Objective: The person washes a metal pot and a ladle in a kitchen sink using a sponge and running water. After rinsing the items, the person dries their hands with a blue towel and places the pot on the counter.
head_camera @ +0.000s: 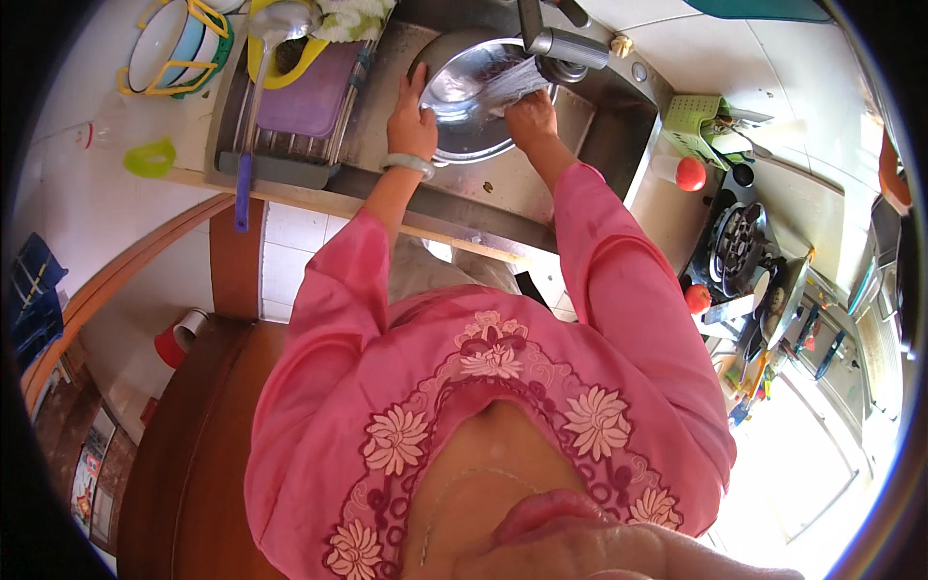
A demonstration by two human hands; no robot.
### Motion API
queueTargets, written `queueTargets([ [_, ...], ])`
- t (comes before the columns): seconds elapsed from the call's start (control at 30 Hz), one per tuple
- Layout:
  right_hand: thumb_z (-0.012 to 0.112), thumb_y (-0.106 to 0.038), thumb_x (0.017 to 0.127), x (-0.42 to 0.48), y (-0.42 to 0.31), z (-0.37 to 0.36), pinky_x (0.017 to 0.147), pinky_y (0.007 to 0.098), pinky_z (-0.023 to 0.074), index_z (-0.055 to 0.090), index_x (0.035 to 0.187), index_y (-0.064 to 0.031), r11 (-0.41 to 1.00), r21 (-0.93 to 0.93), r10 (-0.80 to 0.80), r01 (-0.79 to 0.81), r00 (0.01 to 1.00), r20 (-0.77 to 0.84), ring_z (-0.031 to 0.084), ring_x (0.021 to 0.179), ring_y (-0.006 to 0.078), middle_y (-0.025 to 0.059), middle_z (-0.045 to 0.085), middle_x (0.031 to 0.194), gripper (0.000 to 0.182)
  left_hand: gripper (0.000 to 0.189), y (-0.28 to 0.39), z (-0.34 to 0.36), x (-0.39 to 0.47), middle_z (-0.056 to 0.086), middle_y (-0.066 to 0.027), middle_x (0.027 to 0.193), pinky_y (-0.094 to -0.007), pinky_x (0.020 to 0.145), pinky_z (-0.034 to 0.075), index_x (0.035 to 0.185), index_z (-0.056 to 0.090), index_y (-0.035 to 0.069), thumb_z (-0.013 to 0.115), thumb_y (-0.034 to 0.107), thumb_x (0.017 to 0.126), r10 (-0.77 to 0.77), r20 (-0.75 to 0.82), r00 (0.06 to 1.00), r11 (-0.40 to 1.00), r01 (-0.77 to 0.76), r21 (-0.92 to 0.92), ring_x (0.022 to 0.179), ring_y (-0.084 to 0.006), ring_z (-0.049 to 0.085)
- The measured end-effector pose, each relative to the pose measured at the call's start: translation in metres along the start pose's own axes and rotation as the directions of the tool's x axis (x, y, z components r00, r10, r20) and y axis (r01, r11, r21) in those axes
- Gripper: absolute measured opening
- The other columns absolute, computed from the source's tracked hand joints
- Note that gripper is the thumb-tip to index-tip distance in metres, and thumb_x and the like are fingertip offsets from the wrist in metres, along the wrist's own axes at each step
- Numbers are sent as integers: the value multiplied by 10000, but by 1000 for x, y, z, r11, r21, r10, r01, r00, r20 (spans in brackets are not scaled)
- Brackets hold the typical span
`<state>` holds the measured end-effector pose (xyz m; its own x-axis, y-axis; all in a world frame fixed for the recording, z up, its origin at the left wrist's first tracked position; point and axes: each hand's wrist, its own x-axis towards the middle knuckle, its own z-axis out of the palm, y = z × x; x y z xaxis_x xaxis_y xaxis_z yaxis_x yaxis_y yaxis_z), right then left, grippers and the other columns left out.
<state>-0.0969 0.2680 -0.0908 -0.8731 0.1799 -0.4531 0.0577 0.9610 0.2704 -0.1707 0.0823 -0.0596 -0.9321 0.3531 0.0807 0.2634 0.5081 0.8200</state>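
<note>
A shiny round metal basin [471,138] stands tilted in the stainless steel sink [377,145]. My left hand [412,123] holds its left rim, fingers over the outside and thumb towards the inside; a pale bangle is on that wrist. A spray of water runs from the faucet [569,51] into the basin. My right hand [531,119] is at the basin's right side, partly under the water, its fingertips hidden by spray and glare, so whether it grips anything cannot be told.
Left of the sink, a drying rack holds a purple cutting board [304,94] and a ladle with a purple handle [245,181]. Enamel pots [167,51] stand beyond. On the right are a green utensil basket [692,123], a red tomato-like item [690,174] and a gas stove [739,239].
</note>
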Motion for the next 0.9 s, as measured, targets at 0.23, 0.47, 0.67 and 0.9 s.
queueTargets([
  [0.23, 487, -373, 758, 11, -75, 34, 950, 539, 187, 603, 994, -136, 543, 833, -40, -106, 988, 151, 537, 988, 251, 112, 600, 984, 354, 601, 14, 7, -8, 358, -223, 1250, -380, 792, 425, 1260, 360, 240, 424, 15, 706, 9, 20, 1000, 999, -9, -37, 947, -379, 505],
  [0.47, 431, -166, 761, -12, 9, -17, 931, 374, 265, 602, 927, -74, 996, 65, -57, 67, 988, -144, 474, 1048, 241, 122, 576, 1008, 255, 594, 8, -25, -2, 378, -227, 1231, -395, 748, 437, 1260, 355, 217, 438, 33, 701, -126, 96, 987, 988, 116, 104, 875, -373, 533],
  [0.67, 631, -124, 674, -19, 23, -16, 576, 349, 449, 493, 872, -28, 1, 997, 536, -83, 841, 70, 556, 625, 223, 97, 559, 747, 260, 575, 0, -32, 14, 421, -221, 1196, -380, 753, 446, 1260, 348, 193, 476, 87, 710, -121, 77, 990, 990, 116, 76, 905, -371, 526],
  [0.9, 570, -30, 736, -1, 2, 13, 466, 241, 440, 535, 872, -37, -646, 761, 276, -61, 910, 308, 547, 579, 124, 45, 579, 751, 140, 675, 3, -52, 9, 444, -196, 1200, -330, 834, 409, 1315, 230, 120, 564, 203, 735, -110, 11, 994, 986, 110, -124, 1014, -323, 507],
])
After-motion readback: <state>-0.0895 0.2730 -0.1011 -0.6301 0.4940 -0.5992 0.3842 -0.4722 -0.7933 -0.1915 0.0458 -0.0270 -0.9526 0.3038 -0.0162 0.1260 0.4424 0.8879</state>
